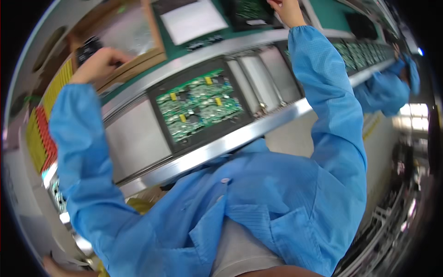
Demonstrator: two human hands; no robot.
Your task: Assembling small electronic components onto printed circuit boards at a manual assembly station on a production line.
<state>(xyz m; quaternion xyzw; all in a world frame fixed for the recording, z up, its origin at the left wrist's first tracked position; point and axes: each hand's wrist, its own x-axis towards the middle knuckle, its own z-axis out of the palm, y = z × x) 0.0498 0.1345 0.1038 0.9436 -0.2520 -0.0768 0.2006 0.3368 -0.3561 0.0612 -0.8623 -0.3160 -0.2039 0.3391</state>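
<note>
My left hand (99,64) is over the near left corner of a wooden-framed box (157,54), with its fingers curled in. Whatever they hold, if anything, is hidden. Black parts (91,46) lie right behind that hand. At the top edge, my right hand (287,11) has its fingertips drawn together beside a dark tray with a green board (251,11); its grip is partly cut off. Between my forearms, a black carrier (163,121) on the rail line bears green circuit boards (199,104) with yellow and black components. Neither hand touches it.
A white sheet (194,22) and small dark parts (203,43) lie on the green bench top. A metal rail (221,143) runs before me. Yellow and red racks (44,134) stand at the left. More boards (360,54) and a blue-sleeved person (387,87) are at the right.
</note>
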